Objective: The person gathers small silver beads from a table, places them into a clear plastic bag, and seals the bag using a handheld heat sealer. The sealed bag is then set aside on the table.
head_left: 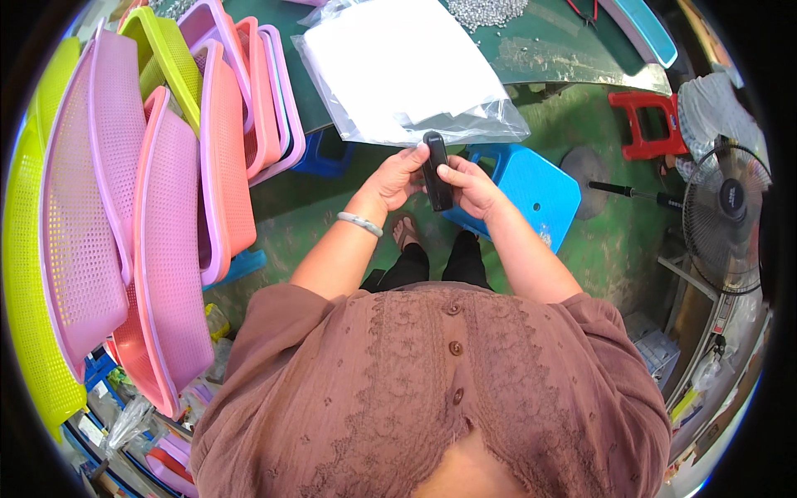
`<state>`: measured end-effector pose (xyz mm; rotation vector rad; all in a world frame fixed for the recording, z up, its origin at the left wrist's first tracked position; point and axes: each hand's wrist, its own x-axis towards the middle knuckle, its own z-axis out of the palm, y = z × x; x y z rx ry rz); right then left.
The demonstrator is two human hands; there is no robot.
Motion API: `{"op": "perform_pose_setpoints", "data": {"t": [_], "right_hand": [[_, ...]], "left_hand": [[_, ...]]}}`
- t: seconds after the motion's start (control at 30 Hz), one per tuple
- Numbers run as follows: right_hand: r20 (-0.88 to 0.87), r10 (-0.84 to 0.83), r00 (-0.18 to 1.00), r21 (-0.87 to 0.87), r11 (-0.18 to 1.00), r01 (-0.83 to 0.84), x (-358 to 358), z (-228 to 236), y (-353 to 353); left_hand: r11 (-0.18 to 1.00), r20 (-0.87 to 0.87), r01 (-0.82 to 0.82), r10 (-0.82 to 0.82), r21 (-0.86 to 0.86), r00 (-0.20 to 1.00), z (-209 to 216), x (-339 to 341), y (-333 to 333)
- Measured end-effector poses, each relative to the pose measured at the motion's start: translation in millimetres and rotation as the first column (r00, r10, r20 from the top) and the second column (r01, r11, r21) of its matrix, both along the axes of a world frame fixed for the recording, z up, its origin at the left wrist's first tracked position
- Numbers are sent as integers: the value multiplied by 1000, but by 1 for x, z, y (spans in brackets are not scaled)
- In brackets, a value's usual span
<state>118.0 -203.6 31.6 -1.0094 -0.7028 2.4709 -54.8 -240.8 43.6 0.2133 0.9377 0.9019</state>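
Note:
A slim black oblong device (437, 172) with rounded ends stands between my two hands, in front of my body; its exact kind does not show. My left hand (400, 177), below a pale bangle (360, 223), grips it from the left with the thumb near its upper end. From the other side my right hand (470, 187) holds it, thumb laid against its edge. Just beyond, a clear plastic bag with white sheets (407, 66) lies on the green table (556, 50) and hangs over its near edge.
Colourful perforated plastic baskets (170, 241) are stacked on the left. A blue stool (531, 195) stands near my right forearm, with a red stool (650, 124) and a black fan (728, 199) farther right. Small metal pieces (486, 12) and red-handled pliers (586, 12) lie on the table.

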Motion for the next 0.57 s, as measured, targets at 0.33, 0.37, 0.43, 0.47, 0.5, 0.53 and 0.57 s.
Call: {"op": "perform_pose_setpoints", "data": {"t": [0.33,0.37,0.43,0.47,0.5,0.53,0.57], "right_hand": [[28,223,974,8,975,-223,96,27,-25],[41,219,975,39,974,-221,108,35,-18],[93,186,978,128,972,-198,133,49,3],[130,157,979,189,965,-180,145,52,18],[135,98,986,260,957,-131,156,53,35],[165,24,986,340,937,-80,160,64,54],[226,-30,974,333,942,-48,167,71,76]], "left_hand": [[972,-69,-180,171,-149,983,-10,2,3],[967,-66,-202,194,-153,979,-11,7,8],[940,-103,-302,288,-157,952,-12,16,16],[923,-123,-354,338,-153,933,-11,18,21],[908,-108,-395,383,-136,917,-20,19,23],[905,-166,-407,386,-121,908,-27,20,26],[903,-223,-415,385,-107,895,-31,21,31]]}}
